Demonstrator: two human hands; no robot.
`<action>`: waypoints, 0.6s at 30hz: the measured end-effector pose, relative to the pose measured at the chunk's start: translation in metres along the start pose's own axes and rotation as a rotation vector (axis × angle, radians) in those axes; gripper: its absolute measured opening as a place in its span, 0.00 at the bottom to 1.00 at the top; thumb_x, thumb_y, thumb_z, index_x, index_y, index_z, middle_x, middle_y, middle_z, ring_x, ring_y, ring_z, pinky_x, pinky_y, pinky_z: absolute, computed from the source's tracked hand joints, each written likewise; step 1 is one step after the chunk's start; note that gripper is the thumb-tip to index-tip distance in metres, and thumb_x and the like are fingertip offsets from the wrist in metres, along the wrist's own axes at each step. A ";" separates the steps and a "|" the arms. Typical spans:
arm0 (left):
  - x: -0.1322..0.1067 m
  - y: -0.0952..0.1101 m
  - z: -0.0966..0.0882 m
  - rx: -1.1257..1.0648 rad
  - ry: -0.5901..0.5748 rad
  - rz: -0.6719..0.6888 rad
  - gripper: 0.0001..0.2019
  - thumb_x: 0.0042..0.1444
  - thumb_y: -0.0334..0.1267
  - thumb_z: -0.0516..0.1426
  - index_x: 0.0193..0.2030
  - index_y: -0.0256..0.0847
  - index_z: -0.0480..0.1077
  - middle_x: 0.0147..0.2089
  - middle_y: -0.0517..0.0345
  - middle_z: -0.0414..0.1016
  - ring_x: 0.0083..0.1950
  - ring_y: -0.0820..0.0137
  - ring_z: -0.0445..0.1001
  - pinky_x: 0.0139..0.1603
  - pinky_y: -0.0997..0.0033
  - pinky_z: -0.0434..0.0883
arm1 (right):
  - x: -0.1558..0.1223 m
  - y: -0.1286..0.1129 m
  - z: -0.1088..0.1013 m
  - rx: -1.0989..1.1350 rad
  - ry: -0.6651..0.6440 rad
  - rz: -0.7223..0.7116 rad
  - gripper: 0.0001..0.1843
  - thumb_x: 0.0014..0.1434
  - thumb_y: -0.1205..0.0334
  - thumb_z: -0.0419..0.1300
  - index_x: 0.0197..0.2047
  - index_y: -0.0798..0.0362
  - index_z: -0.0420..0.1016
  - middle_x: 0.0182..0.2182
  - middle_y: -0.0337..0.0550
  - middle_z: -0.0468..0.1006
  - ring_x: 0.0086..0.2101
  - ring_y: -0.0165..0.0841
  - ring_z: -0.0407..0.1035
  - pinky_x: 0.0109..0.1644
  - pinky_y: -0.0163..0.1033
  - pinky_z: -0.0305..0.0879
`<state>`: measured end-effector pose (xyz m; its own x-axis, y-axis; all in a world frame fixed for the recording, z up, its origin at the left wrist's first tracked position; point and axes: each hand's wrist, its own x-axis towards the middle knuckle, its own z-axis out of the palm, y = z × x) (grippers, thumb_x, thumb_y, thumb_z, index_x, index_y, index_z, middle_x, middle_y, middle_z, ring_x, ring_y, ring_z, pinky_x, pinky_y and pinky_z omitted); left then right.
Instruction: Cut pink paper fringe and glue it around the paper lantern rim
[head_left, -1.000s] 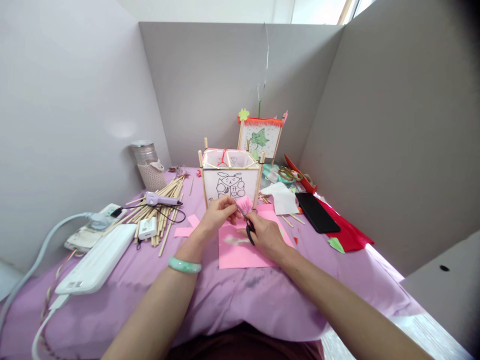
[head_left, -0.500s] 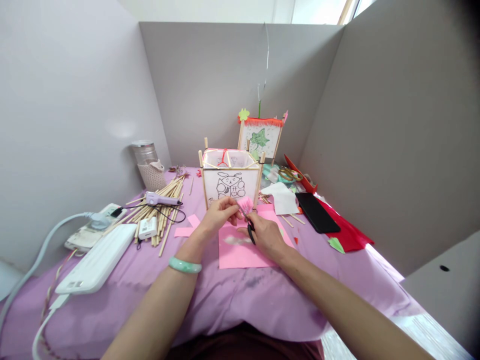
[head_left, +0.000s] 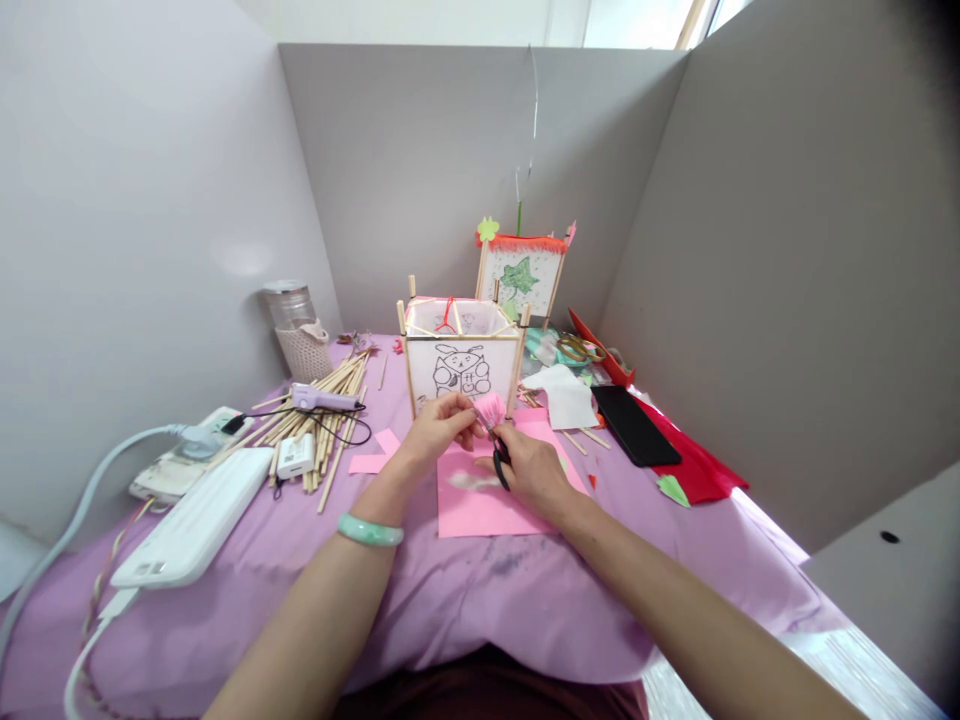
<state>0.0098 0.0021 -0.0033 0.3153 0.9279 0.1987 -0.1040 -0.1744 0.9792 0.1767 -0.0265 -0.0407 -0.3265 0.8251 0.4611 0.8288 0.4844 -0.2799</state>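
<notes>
My left hand (head_left: 435,432) pinches a small fringed piece of pink paper (head_left: 491,407) just above the table. My right hand (head_left: 531,468) grips black-handled scissors (head_left: 498,458), their blades reaching into the pink fringe. Under both hands lies a flat pink paper sheet (head_left: 480,500) on the purple cloth. Right behind my hands stands a square paper lantern (head_left: 459,360) with a rabbit drawing and a wooden stick frame. A green bangle (head_left: 369,530) circles my left wrist.
A second lantern (head_left: 521,272) with a green leaf stands at the back. Wooden sticks (head_left: 324,415), a purple tool (head_left: 322,400), a white power bank (head_left: 193,530) and a power strip (head_left: 184,462) lie left. A black phone (head_left: 634,424), red paper (head_left: 697,465) and white paper (head_left: 566,395) lie right.
</notes>
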 end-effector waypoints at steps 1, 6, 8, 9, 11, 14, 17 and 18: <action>0.000 0.000 0.000 0.002 -0.004 0.001 0.07 0.48 0.37 0.57 0.29 0.37 0.63 0.23 0.59 0.74 0.20 0.76 0.70 0.23 0.75 0.68 | 0.000 0.000 0.000 0.000 0.000 -0.001 0.15 0.60 0.50 0.54 0.43 0.53 0.66 0.31 0.39 0.75 0.31 0.32 0.70 0.31 0.34 0.54; -0.001 0.002 0.001 0.008 -0.027 0.008 0.07 0.48 0.37 0.58 0.28 0.37 0.63 0.23 0.59 0.74 0.19 0.76 0.69 0.23 0.75 0.68 | 0.000 0.001 0.001 -0.006 -0.022 0.006 0.16 0.61 0.49 0.53 0.43 0.53 0.66 0.32 0.40 0.75 0.31 0.33 0.71 0.31 0.34 0.54; -0.001 0.002 0.001 0.006 -0.030 0.002 0.08 0.49 0.37 0.58 0.28 0.37 0.63 0.23 0.59 0.74 0.19 0.76 0.69 0.23 0.75 0.68 | 0.000 0.001 0.000 -0.001 -0.037 0.011 0.16 0.61 0.48 0.52 0.43 0.53 0.66 0.32 0.40 0.75 0.31 0.32 0.71 0.31 0.34 0.53; -0.001 0.001 0.001 0.005 -0.032 -0.002 0.08 0.49 0.37 0.58 0.28 0.37 0.63 0.23 0.59 0.74 0.19 0.76 0.69 0.23 0.75 0.68 | 0.000 0.000 0.000 0.004 -0.042 0.012 0.16 0.61 0.48 0.52 0.43 0.53 0.66 0.32 0.40 0.75 0.31 0.32 0.71 0.31 0.34 0.53; -0.001 0.001 0.001 0.003 -0.028 -0.006 0.08 0.48 0.37 0.58 0.28 0.37 0.63 0.23 0.59 0.74 0.19 0.76 0.69 0.24 0.75 0.68 | 0.000 0.000 -0.001 0.014 -0.043 0.010 0.16 0.61 0.48 0.53 0.43 0.52 0.66 0.32 0.40 0.75 0.31 0.32 0.70 0.31 0.34 0.53; 0.000 0.001 0.001 0.001 0.010 -0.006 0.07 0.47 0.37 0.58 0.29 0.37 0.63 0.23 0.59 0.74 0.19 0.76 0.69 0.24 0.75 0.68 | -0.001 -0.002 -0.003 0.024 -0.029 0.009 0.17 0.59 0.48 0.54 0.43 0.52 0.66 0.31 0.39 0.74 0.31 0.32 0.70 0.31 0.34 0.54; 0.001 0.001 -0.001 0.001 0.086 -0.004 0.06 0.46 0.36 0.57 0.28 0.37 0.63 0.22 0.61 0.72 0.19 0.77 0.67 0.23 0.76 0.67 | 0.001 0.001 -0.009 0.041 -0.015 0.009 0.17 0.58 0.48 0.55 0.43 0.52 0.67 0.33 0.40 0.75 0.31 0.31 0.69 0.31 0.33 0.54; 0.001 0.001 -0.002 0.004 0.116 0.000 0.06 0.46 0.36 0.57 0.27 0.38 0.63 0.22 0.62 0.71 0.20 0.77 0.67 0.23 0.76 0.67 | 0.002 0.003 -0.012 0.049 -0.026 0.014 0.17 0.58 0.48 0.56 0.43 0.51 0.68 0.33 0.40 0.75 0.31 0.31 0.69 0.31 0.33 0.54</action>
<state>0.0080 0.0041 -0.0023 0.2037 0.9599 0.1926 -0.1001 -0.1752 0.9794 0.1839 -0.0267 -0.0305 -0.3276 0.8387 0.4350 0.8104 0.4862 -0.3270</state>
